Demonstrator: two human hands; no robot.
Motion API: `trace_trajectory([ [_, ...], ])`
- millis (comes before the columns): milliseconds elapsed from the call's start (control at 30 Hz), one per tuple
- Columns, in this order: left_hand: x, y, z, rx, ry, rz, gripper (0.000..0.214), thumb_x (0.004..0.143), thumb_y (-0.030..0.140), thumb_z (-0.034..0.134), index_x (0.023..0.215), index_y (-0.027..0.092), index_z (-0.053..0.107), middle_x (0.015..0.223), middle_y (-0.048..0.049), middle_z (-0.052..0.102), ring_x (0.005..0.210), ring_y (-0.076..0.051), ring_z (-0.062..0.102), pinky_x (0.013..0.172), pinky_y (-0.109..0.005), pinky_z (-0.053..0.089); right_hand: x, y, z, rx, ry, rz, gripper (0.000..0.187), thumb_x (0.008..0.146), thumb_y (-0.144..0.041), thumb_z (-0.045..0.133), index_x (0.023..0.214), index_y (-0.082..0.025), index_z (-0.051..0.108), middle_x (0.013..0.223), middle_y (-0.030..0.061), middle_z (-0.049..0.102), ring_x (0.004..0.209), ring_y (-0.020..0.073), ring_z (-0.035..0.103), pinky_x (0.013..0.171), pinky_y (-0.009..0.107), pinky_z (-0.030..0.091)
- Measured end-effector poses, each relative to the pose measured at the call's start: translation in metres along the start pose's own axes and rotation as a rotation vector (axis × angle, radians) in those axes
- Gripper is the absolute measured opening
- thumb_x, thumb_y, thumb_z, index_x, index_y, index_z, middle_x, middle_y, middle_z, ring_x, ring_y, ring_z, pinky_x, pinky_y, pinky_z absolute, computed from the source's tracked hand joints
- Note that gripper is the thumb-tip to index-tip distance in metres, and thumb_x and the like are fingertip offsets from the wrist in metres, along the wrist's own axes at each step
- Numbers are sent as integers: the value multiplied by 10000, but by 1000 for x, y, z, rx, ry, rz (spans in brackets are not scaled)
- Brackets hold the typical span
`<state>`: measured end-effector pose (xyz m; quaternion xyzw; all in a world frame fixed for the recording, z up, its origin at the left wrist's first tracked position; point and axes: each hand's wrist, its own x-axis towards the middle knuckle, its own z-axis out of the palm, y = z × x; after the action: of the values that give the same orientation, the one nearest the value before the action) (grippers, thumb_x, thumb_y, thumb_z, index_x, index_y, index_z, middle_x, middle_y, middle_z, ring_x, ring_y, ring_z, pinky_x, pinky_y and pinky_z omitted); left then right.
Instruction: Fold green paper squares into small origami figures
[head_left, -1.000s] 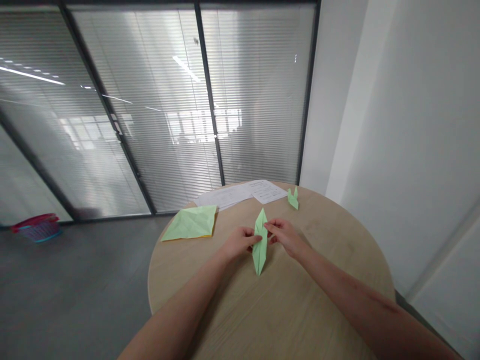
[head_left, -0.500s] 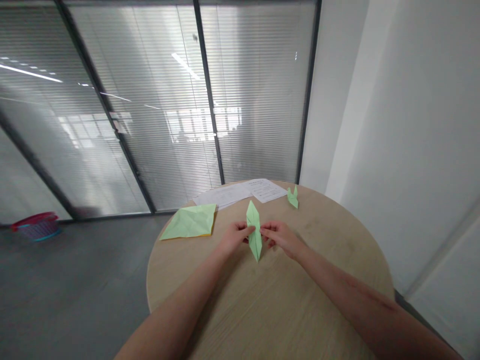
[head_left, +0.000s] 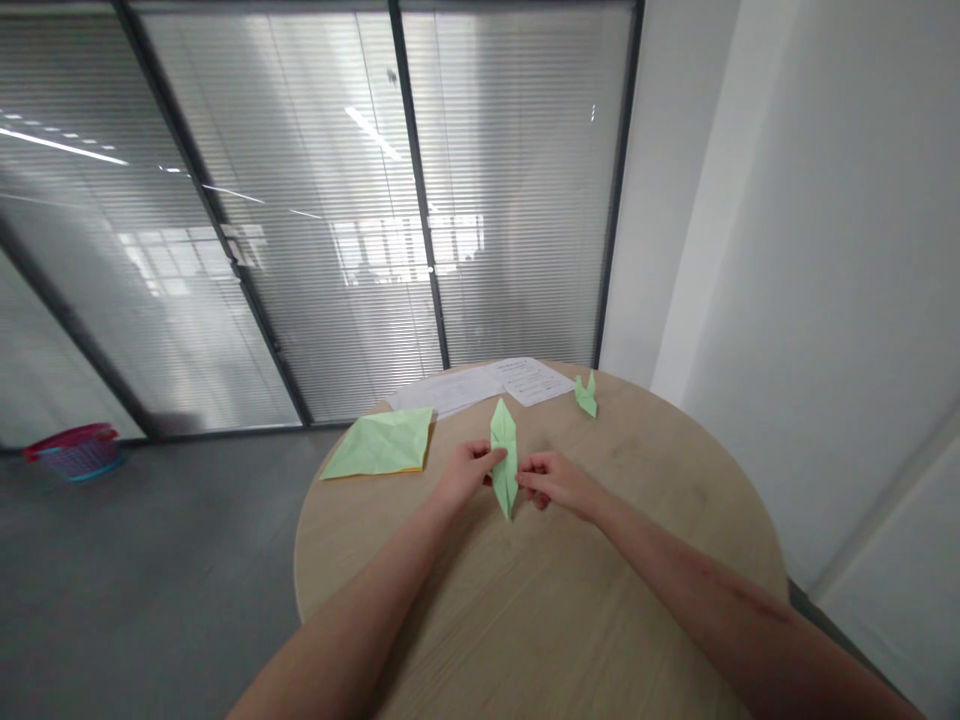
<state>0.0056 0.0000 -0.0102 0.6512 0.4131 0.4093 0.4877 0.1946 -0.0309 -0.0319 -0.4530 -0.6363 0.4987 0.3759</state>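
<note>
A folded piece of green paper [head_left: 505, 430], long and narrow with pointed ends, is held upright over the round table. My left hand [head_left: 470, 470] pinches it at its left edge, thumb on the front face. At its lower right edge, my right hand [head_left: 553, 480] has thumb and forefinger closed on the paper's side. A small green origami figure [head_left: 586, 397] with two upward points stands at the far right of the table. To the left lies a stack of green paper sheets [head_left: 382, 443], creased on top, with a yellow edge showing beneath.
White printed sheets [head_left: 529, 380] lie at the back of the round wooden table [head_left: 540, 620]. A red and blue basket [head_left: 79, 455] stands on the grey floor at far left. Glass partitions with blinds [head_left: 517, 200] rise behind, and a white wall [head_left: 840, 300] is at right.
The folded paper has shifted slightly left and turned a little. My right hand has slid down along its right edge; my left hand keeps its pinch.
</note>
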Motion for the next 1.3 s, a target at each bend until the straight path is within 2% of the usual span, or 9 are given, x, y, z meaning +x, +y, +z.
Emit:
trace_trajectory([
  [200, 1, 1, 1, -5, 0, -5, 359, 694, 470, 696, 761, 117, 692, 701, -49, 663, 631, -170, 593, 582, -280, 462, -3, -5, 0, 2, -59, 0, 226, 781, -365, 657, 739, -159, 572, 595, -9, 592, 450, 78, 507, 440, 191, 415],
  [367, 0, 0, 2, 5, -11, 5, 323, 706, 441, 684, 733, 119, 680, 651, -33, 636, 596, -160, 574, 573, -275, 446, -7, -9, -1, -109, -97, 44, 188, 800, -351, 617, 761, -171, 579, 562, -23, 576, 397, 62, 450, 375, 169, 325],
  [467, -1, 0, 3, 7, -8, 10, 308, 710, 432, 680, 710, 124, 670, 634, -29, 626, 589, -160, 570, 573, -275, 440, -7, -8, -2, -171, -113, 23, 221, 803, -387, 624, 764, -172, 593, 554, -22, 579, 390, 53, 427, 373, 163, 295],
  [700, -1, -1, 3, 4, -15, -4, 293, 716, 415, 680, 714, 122, 671, 639, -29, 624, 591, -155, 568, 575, -272, 451, -6, -3, -5, -203, -122, 7, 245, 806, -420, 627, 774, -178, 604, 561, -22, 595, 385, 50, 412, 381, 163, 274],
  [900, 1, 0, -2, -64, 55, -17, 330, 699, 438, 698, 805, 126, 702, 742, -50, 675, 661, -175, 607, 617, -291, 494, -3, 3, -3, -213, -138, -69, 184, 760, -314, 655, 684, -157, 596, 522, -28, 549, 442, 73, 468, 436, 179, 328],
  [1000, 3, 0, -5, -71, 66, -23, 352, 693, 447, 708, 825, 121, 709, 778, -69, 693, 689, -188, 623, 629, -300, 506, -3, 1, -1, -221, -90, -26, 135, 769, -290, 626, 730, -162, 614, 522, -34, 539, 407, 69, 445, 412, 185, 310],
  [1100, 4, -1, -6, -65, 61, -31, 363, 692, 449, 713, 835, 116, 708, 803, -84, 699, 708, -196, 630, 637, -305, 510, -1, 0, 0, -170, 15, -6, 125, 798, -288, 574, 807, -172, 620, 569, -33, 557, 380, 58, 414, 385, 185, 274],
  [1200, 4, -1, -5, -58, 48, -37, 367, 701, 450, 707, 845, 113, 708, 812, -90, 699, 712, -197, 632, 637, -303, 509, 4, 0, -2, -57, 142, -77, 166, 811, -319, 571, 862, -172, 630, 668, -16, 592, 426, 58, 438, 401, 185, 297],
  [1300, 2, 0, -4, -29, 51, -46, 363, 708, 455, 699, 828, 112, 706, 782, -82, 691, 687, -188, 625, 618, -293, 499, 6, 0, -6, 4, 224, -117, 239, 813, -391, 596, 883, -171, 657, 663, -3, 597, 458, 70, 444, 411, 191, 304],
])
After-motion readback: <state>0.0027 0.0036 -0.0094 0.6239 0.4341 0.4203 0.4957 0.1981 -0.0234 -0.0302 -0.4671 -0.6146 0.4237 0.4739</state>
